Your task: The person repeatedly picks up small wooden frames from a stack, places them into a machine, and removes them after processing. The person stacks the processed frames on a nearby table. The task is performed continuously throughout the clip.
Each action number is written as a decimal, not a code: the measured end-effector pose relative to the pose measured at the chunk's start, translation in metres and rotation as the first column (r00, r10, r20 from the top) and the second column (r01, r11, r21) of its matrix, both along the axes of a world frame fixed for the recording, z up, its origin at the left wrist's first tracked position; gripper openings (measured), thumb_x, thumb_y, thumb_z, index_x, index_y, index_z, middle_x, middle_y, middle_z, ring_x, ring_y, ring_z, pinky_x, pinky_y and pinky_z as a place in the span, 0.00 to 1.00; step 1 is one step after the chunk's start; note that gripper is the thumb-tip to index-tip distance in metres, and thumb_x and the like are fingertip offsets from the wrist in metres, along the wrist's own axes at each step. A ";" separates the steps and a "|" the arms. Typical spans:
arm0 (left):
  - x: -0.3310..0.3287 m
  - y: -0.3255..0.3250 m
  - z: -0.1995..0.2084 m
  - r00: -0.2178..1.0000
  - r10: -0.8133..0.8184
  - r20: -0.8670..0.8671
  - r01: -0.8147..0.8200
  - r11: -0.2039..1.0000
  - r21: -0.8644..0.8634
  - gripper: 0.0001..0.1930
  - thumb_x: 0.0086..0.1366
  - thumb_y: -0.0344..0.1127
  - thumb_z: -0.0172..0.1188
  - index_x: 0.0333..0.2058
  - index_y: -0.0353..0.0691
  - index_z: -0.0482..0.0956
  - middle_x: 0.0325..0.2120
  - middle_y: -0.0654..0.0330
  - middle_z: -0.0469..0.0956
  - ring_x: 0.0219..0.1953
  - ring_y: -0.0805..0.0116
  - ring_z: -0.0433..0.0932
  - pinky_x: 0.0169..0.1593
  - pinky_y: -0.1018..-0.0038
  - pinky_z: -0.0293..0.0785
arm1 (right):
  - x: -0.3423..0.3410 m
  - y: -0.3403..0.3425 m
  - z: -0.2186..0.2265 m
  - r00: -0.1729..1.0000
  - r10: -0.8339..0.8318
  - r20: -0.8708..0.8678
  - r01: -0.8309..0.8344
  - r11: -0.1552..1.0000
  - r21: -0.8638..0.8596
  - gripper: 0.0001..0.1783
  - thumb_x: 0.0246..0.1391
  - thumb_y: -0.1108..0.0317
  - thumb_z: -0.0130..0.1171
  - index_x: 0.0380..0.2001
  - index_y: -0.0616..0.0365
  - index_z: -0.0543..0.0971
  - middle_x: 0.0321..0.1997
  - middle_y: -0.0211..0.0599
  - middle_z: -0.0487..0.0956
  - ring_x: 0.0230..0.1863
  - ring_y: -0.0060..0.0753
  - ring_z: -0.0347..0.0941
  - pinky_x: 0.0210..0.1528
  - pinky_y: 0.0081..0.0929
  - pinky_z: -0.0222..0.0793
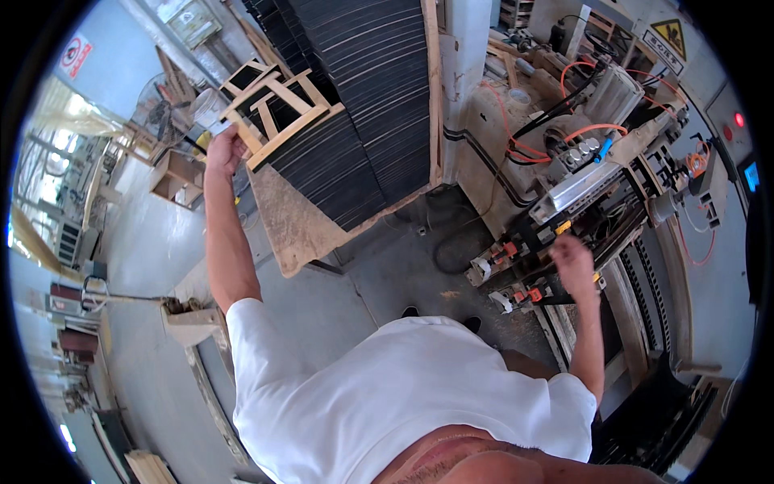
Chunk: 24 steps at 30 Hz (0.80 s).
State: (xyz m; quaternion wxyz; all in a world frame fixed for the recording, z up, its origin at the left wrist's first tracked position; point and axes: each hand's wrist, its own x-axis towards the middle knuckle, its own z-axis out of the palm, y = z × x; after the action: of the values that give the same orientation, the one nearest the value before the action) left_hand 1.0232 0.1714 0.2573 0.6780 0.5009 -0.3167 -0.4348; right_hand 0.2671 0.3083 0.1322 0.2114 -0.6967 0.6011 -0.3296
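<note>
My left arm reaches out to the far left, and my left hand (226,150) is closed on the near-left end of a light wooden frame (292,139). That frame has crossing slats and rests on a tall stack of thin black boards (322,173). To the right, my right hand (572,260) is at the machine's front rails, its fingers curled beside a small yellow part (563,228). Whether anything sits inside those fingers is hidden. Orange-red clamps (528,295) with white pads lie just left of this hand.
A dusty board (300,230) juts out under the black stack. The machine (584,189) fills the right side, with orange hoses and a control panel showing a red light (738,120). An open wooden box (176,179) stands on the floor at left. Dark cables cross the floor in the middle.
</note>
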 end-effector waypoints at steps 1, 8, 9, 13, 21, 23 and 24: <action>-0.026 -0.018 -0.005 0.998 -0.044 0.035 0.043 0.999 0.033 0.10 0.67 0.34 0.55 0.42 0.34 0.73 0.32 0.58 0.79 0.30 0.66 0.80 0.32 0.72 0.79 | 0.010 0.013 -0.013 0.993 -0.030 -0.113 0.044 0.990 0.130 0.13 0.47 0.71 0.65 0.38 0.60 0.79 0.36 0.46 0.81 0.35 0.44 0.79 0.38 0.35 0.75; -0.044 -0.033 -0.008 0.699 0.087 0.710 -0.214 0.972 0.092 0.20 0.63 0.46 0.63 0.40 0.30 0.81 0.25 0.60 0.80 0.26 0.71 0.78 0.30 0.77 0.75 | 0.072 0.090 -0.115 0.991 -0.034 -0.129 0.095 0.855 0.511 0.18 0.47 0.68 0.65 0.42 0.60 0.79 0.39 0.47 0.82 0.42 0.47 0.79 0.45 0.37 0.73; -0.030 -0.033 -0.012 0.373 0.260 0.891 -0.304 0.941 -0.148 0.24 0.62 0.48 0.64 0.43 0.28 0.80 0.32 0.51 0.83 0.34 0.65 0.82 0.40 0.72 0.77 | 0.083 0.094 -0.114 0.987 -0.012 -0.160 0.095 0.847 0.524 0.17 0.47 0.68 0.65 0.42 0.60 0.79 0.39 0.47 0.82 0.42 0.47 0.79 0.45 0.38 0.73; -0.131 0.014 0.042 0.230 0.147 0.962 0.076 0.983 -0.169 0.30 0.61 0.51 0.62 0.50 0.27 0.75 0.43 0.43 0.80 0.47 0.51 0.79 0.51 0.65 0.74 | 0.095 0.113 -0.134 0.976 -0.102 -0.192 0.188 0.840 0.509 0.17 0.47 0.67 0.66 0.42 0.60 0.79 0.40 0.47 0.82 0.42 0.48 0.79 0.44 0.38 0.74; -0.180 0.017 0.025 -0.087 0.010 0.996 0.134 0.991 0.002 0.24 0.58 0.43 0.64 0.51 0.37 0.75 0.43 0.45 0.79 0.46 0.46 0.78 0.48 0.58 0.74 | 0.122 0.123 -0.127 0.981 -0.162 -0.106 0.192 0.860 0.472 0.18 0.47 0.65 0.67 0.43 0.57 0.79 0.36 0.47 0.82 0.39 0.47 0.80 0.43 0.38 0.74; -0.182 0.019 0.023 -0.101 0.029 0.994 0.120 0.993 -0.017 0.24 0.58 0.43 0.64 0.51 0.39 0.75 0.42 0.46 0.80 0.46 0.47 0.78 0.49 0.58 0.73 | 0.116 0.139 -0.134 0.971 -0.208 -0.118 0.239 0.845 0.479 0.18 0.47 0.66 0.67 0.42 0.58 0.79 0.35 0.46 0.82 0.39 0.45 0.80 0.43 0.36 0.74; -0.185 0.020 0.023 -0.097 0.024 0.995 0.118 0.993 -0.013 0.25 0.58 0.43 0.64 0.51 0.39 0.75 0.43 0.46 0.79 0.47 0.47 0.78 0.49 0.58 0.73 | 0.113 0.149 -0.138 0.965 -0.231 -0.125 0.262 0.836 0.482 0.18 0.47 0.66 0.67 0.42 0.58 0.80 0.34 0.45 0.82 0.38 0.45 0.79 0.42 0.35 0.74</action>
State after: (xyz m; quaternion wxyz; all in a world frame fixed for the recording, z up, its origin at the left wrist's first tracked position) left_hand 0.8386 0.1912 0.2807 0.2289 0.6137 -0.7523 0.0708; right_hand 0.3799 0.4574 -0.0056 0.3198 -0.5458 0.7562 -0.1676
